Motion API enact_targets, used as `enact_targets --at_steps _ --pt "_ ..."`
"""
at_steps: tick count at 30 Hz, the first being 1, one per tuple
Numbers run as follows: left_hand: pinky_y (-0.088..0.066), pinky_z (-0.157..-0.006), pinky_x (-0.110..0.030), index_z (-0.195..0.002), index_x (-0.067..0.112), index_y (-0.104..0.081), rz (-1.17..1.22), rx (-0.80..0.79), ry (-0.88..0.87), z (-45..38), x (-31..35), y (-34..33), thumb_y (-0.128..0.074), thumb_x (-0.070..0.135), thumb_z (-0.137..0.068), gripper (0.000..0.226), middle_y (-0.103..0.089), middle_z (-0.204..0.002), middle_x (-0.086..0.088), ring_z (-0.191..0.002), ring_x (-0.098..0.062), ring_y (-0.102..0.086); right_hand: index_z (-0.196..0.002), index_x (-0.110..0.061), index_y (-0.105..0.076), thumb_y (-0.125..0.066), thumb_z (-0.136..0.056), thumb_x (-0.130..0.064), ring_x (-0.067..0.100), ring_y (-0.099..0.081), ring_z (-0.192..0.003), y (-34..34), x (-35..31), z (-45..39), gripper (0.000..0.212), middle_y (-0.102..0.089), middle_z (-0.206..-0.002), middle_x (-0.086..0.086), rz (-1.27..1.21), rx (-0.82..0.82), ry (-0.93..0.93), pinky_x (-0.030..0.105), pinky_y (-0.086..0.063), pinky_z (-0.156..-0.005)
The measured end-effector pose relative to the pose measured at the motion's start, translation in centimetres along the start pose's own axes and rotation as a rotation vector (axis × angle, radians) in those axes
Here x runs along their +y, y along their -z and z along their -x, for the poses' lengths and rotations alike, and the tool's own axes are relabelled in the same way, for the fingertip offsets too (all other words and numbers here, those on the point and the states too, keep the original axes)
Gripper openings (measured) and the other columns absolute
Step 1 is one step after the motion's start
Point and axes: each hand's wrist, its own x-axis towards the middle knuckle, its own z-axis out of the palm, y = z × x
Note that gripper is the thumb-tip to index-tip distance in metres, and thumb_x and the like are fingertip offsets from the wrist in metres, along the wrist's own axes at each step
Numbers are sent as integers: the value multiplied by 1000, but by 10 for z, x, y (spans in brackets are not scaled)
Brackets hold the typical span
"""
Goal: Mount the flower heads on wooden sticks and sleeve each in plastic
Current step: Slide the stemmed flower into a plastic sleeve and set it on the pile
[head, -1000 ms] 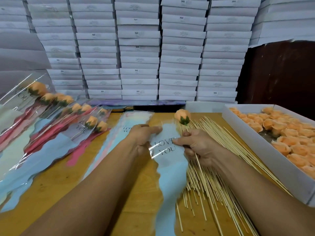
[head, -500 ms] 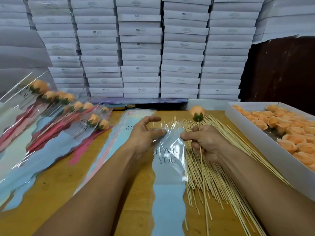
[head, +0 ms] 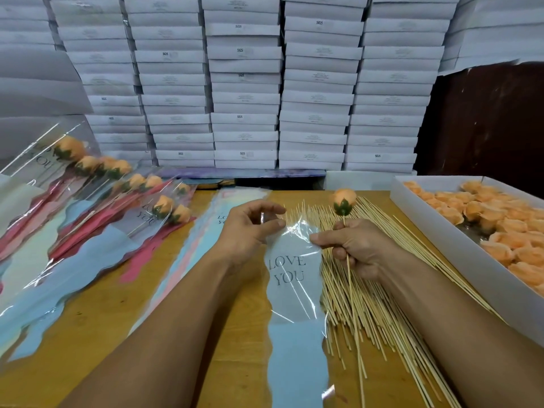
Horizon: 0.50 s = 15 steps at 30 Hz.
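Right now the plastic sleeve (head: 295, 290), printed LOVE YOU over a pale blue lower part, lies lengthwise on the wooden surface (head: 229, 334) between the two forearms, its clear top edge held from both sides. The left hand (head: 250, 228) has its thumb and curled fingers (head: 272, 209) at the sleeve's upper left corner, pinching the clear film there. The right hand (head: 356, 245) pinches the upper right edge of the sleeve with thumb and forefinger, while its other fingers curl round a wooden stick (head: 351, 295) that runs down past the palm toward the near edge. On top of that stick sits an orange flower head (head: 344, 201) with a green calyx, upright above the knuckles and just beyond the sleeve's mouth, outside the plastic. A loose heap of bare sticks (head: 379, 304) fans out on the surface under and beside the right hand. To the right, a white tray (head: 459, 254) holds many orange flower heads. To the left, finished sleeved flowers (head: 97, 198) lie overlapping, and a flat stack of empty sleeves (head: 206, 231) lies beside the left wrist. White boxes (head: 244, 92) are stacked behind.
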Motion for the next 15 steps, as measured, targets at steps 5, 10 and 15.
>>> enact_targets --at_steps 5,10,15 --pt "-50 -54 -21 -87 19 -73 -71 -41 -37 0 1 4 -74 7 -87 13 -60 -72 0 -69 -16 -58 -88 -13 -48 -86 -74 -3 5 -42 -36 0 0 0 41 -70 -73 9 12 -11 -20 17 -29 -29" --pt "-57 -67 -27 -102 36 -76 -152 -113 -74 1 0 0 -67 12 -94 27 -60 -120 11 -106 -13 -61 -86 -14 -47 -84 -76 -2 5 -41 -35 0 2 -2 40 -70 -70 9 25 -8 -18 17 -27 -28" --pt "-48 -78 -17 -87 19 -80 -157 -33 -119 -1 2 2 -75 5 -85 14 -64 -109 5 -100 -6 -59 -87 -12 -48 -84 -76 -2 5 -41 -35 0 3 -4 39 -71 -70 8 33 -37 -34 17 -26 -27"
